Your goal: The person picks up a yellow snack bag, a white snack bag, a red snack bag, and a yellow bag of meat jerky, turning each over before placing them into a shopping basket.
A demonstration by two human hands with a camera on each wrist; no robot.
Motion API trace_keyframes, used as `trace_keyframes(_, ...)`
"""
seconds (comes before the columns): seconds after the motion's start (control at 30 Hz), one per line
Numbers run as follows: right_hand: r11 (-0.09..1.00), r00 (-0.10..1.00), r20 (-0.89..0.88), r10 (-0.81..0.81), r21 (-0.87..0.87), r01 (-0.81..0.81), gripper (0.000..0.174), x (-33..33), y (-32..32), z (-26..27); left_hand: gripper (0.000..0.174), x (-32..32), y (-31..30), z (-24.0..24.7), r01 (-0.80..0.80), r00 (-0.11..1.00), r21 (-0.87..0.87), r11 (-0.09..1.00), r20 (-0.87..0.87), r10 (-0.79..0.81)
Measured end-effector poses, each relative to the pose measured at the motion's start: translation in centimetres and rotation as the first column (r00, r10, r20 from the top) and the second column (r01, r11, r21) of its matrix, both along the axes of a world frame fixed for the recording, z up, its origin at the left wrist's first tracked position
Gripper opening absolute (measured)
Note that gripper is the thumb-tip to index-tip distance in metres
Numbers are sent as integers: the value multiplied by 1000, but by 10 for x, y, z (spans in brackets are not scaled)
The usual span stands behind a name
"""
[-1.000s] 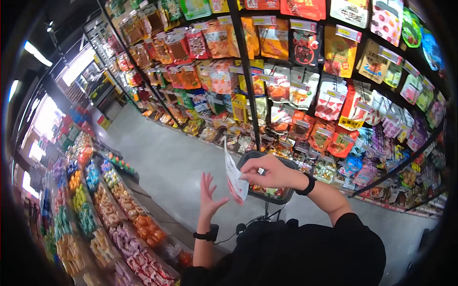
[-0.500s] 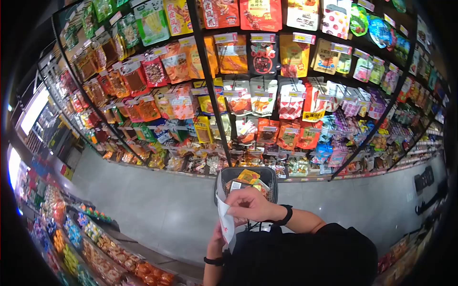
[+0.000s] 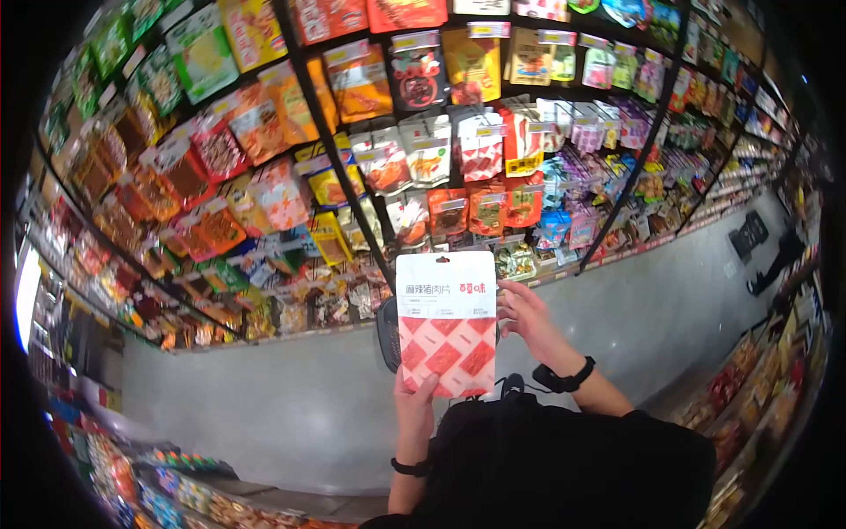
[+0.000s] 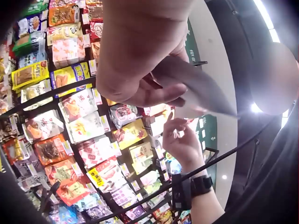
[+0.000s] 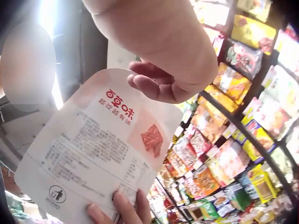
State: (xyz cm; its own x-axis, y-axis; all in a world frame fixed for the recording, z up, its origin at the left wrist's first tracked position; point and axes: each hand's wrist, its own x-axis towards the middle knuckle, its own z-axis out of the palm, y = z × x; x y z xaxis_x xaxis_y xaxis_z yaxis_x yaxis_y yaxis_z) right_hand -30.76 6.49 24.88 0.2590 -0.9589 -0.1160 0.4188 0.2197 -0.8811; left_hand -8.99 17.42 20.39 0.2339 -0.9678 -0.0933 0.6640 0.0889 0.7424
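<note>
A white and red snack pouch (image 3: 447, 326) is upright in front of the body, its printed front toward the head camera. The left hand (image 3: 416, 407) grips its lower left corner, thumb on the front; in the right wrist view those fingers (image 5: 122, 207) lie across the back of the pouch (image 5: 93, 144). At the pouch's upper right edge is the right hand (image 3: 531, 324), fingers loosely bent. In the right wrist view the right hand (image 5: 159, 81) has its fingertips by the top edge; whether they touch it is unclear. The left wrist view shows the right hand (image 4: 183, 143) beyond the pouch.
A black basket (image 3: 385, 335) is partly hidden behind the pouch. Racks of hanging snack bags (image 3: 361, 79) span the far side above a grey floor (image 3: 264, 414). Bins of wrapped goods (image 3: 203, 498) stand at lower left, more shelves (image 3: 740, 388) at right.
The pouch has turned from edge-on to face the head camera. The left hand has come to grip its lower corner, while the right hand has loosened from its pinch. The head view has swung right.
</note>
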Motion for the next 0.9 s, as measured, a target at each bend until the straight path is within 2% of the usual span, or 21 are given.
trace_keyframes(0.07, 999, 1000, -1, -13, -34, 13, 56, -14, 18, 8, 51, -10, -13, 5, -56, 971, 27, 998, 234, 48)
trace_keyframes(0.1, 999, 1000, -1, -21, -49, 21, 61, -19, 27, 9, 45, -19, -18, 15, -109, 964, 48, 993, 250, 94)
trace_keyframes(0.2, 995, 1000, -16, -21, -98, 20, 73, -24, 44, -13, 40, -39, -34, 27, -60, 955, 8, 998, 290, 55)
trace_keyframes(0.23, 995, 999, 33, 42, -91, -39, 79, -25, 45, -10, 39, -49, -38, 33, -29, 943, -3, 1000, 332, 28)
trace_keyframes(0.3, 986, 996, 65, -59, -150, 68, 79, -24, 46, -13, 37, -71, -43, 42, 28, 911, -13, 1000, 412, -20)
trace_keyframes(0.33, 977, 991, 78, -106, -176, 118, 79, -28, 47, -16, 39, -79, -43, 46, 76, 771, -100, 992, 636, 5)
trace_keyframes(0.37, 977, 992, 57, -112, -175, 120, 81, -37, 40, -25, 41, -86, -44, 51, 146, 583, -177, 973, 810, 60)
trace_keyframes(0.4, 982, 978, 197, -61, -166, 94, 85, -47, 36, -28, 42, -95, -47, 56, 233, 364, -240, 942, 920, 144)
trace_keyframes(0.43, 984, 943, 333, -9, -165, 67, 89, -59, 31, -27, 48, -113, -51, 62, 288, 272, -423, 859, 896, 351)
trace_keyframes(0.47, 985, 885, 463, 42, -169, 42, 95, -71, 27, -25, 49, -129, -54, 67, 404, 224, -431, 807, 902, 370)
trace_keyframes(0.5, 979, 864, 491, 107, -202, -7, 97, -84, 25, -20, 50, -144, -57, 72, 517, 180, -426, 742, 902, 392)
trace_keyframes(0.53, 992, 757, 641, 129, -91, -93, 91, -97, 17, -24, 52, -160, -58, 76, 625, 142, -410, 664, 896, 420)
trace_keyframes(0.6, 984, 739, 653, 164, -56, -169, 86, -118, 15, -5, 53, -194, -62, 80, 751, 62, -321, 578, 905, 422)
trace_keyframes(0.63, 972, 514, 831, 212, -124, -201, 82, -129, 14, -22, 53, -209, -67, 76, 790, 50, -317, 525, 887, 459)
trace_keyframes(0.73, 987, 560, 817, 138, -70, -141, 82, -167, 9, -8, 53, -242, -84, 70, 849, 26, -272, 453, 878, 478)
trace_keyframes(0.77, 990, 573, 812, 113, -43, -134, 82, -177, 11, -2, 47, -252, -87, 71, 858, 13, -236, 456, 898, 440)
trace_keyframes(0.87, 993, 616, 787, 34, 45, -112, 82, -210, 12, 5, 45, -278, -103, 65, 883, 51, -221, 415, 922, 384)
trace_keyframes(0.9, 990, 470, 873, 127, -83, -113, 82, -221, 5, -28, 44, -288, -109, 61, 887, 74, -229, 401, 928, 366)
